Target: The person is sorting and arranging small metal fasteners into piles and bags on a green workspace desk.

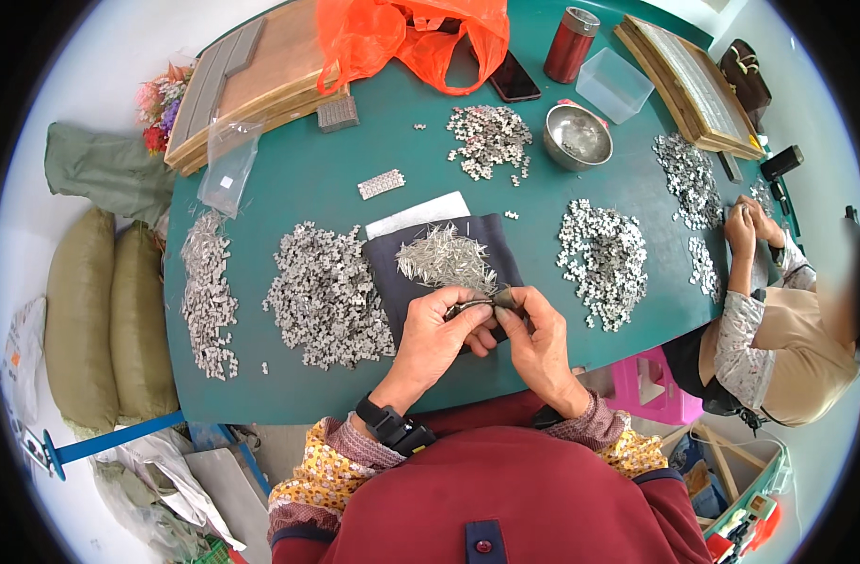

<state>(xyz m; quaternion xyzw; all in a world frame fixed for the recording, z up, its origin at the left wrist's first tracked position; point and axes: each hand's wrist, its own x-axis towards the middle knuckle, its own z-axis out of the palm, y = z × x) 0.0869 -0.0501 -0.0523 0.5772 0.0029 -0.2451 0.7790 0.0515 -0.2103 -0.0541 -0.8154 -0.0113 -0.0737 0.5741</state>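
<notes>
My left hand and my right hand meet at the near edge of a dark cloth. Their fingertips are pinched together around a small dark strip, mostly hidden by the fingers. Just beyond them, a heap of thin silvery pins lies on the cloth. To the left spreads a large pile of small grey metal links. Another pile of links lies to the right. A white pad shows from under the cloth's far side.
Farther back on the green table are a joined block of links, a metal bowl, a clear plastic box, a red tumbler, a phone and an orange bag. Another person's hands work at the right edge.
</notes>
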